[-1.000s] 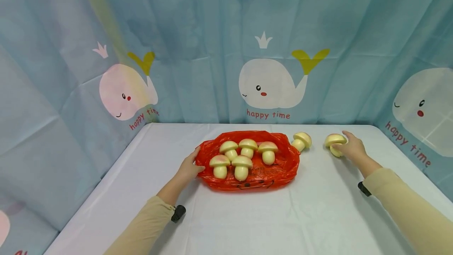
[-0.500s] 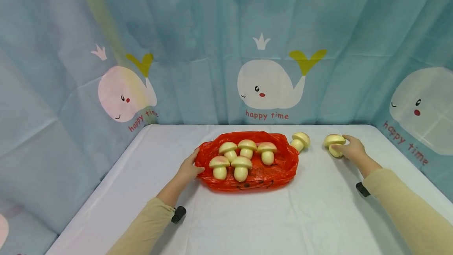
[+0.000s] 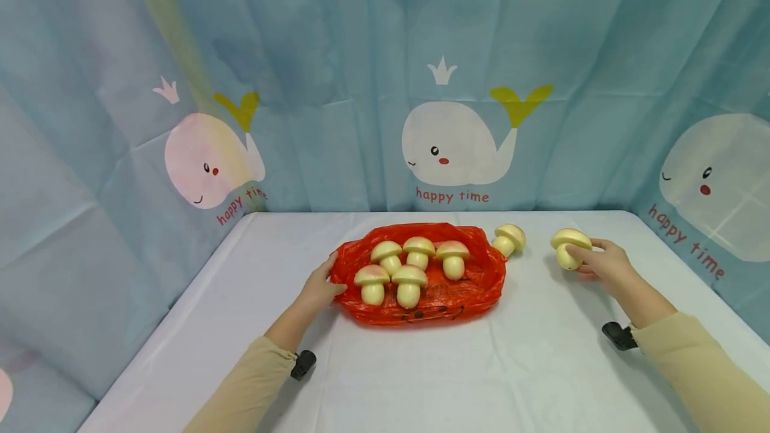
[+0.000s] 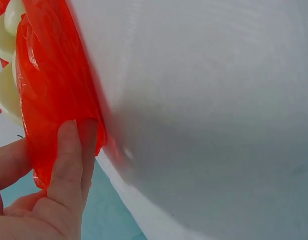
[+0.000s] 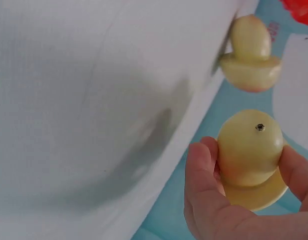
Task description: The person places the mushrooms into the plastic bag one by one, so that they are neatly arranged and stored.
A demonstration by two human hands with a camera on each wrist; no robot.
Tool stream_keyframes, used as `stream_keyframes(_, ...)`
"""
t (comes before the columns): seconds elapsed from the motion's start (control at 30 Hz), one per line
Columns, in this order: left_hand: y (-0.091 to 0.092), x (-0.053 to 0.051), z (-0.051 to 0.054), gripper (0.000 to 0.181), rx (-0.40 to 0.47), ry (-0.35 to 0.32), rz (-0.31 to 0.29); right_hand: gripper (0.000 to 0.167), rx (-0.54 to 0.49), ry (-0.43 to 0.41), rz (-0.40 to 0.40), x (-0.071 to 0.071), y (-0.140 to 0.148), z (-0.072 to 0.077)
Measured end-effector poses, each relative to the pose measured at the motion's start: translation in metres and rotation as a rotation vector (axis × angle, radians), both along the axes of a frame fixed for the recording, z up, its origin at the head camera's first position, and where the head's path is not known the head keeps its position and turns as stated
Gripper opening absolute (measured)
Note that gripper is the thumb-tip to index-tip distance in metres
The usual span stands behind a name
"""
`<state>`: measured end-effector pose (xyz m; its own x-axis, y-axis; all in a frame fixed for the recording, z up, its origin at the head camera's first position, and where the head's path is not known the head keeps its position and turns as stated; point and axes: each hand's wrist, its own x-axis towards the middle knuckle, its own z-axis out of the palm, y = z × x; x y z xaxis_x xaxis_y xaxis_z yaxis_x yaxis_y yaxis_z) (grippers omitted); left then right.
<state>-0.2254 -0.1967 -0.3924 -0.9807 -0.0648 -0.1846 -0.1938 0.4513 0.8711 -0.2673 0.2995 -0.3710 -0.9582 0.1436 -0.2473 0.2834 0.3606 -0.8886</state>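
My right hand (image 3: 610, 264) pinches the stem of a pale yellow toy mushroom (image 3: 571, 240) between thumb and fingers. In the right wrist view this mushroom (image 5: 251, 147) shows its rounded stem end with a small dark hole, and its shadow falls on the cloth apart from it. A crumpled red plastic bag (image 3: 475, 296), mouth spread wide, sits mid-table with several toy mushrooms (image 3: 409, 286) inside. On the bag's left side, my left hand (image 3: 319, 289) grips the plastic, thumb on one face and fingers on the other. Another toy mushroom (image 3: 508, 240) lies against the bag's right rim.
A white cloth (image 3: 421, 379) covers the table. Blue curtains (image 3: 337, 152) printed with whales stand along its back and sides. Each wrist carries a small black camera, such as the left one (image 3: 303, 365).
My right hand has drawn the mushroom up off the table and tilted it slightly, the wrist turning. My left hand keeps its hold on the bag. The head view has shifted a little.
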Motion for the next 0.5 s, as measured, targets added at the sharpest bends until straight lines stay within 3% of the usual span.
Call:
stream_keyframes(0.33, 0.0, -0.001, -0.002, 0.075, -0.001, -0.011, 0.002, 0.094, -0.282, -0.019, 0.05, 0.019, -0.005, 0.018)
stream_keyframes(0.5, -0.001, -0.001, 0.0, 0.075, 0.004, -0.001, -0.001, 0.095, -0.323, -0.009, 0.079, 0.026, -0.008, 0.019)
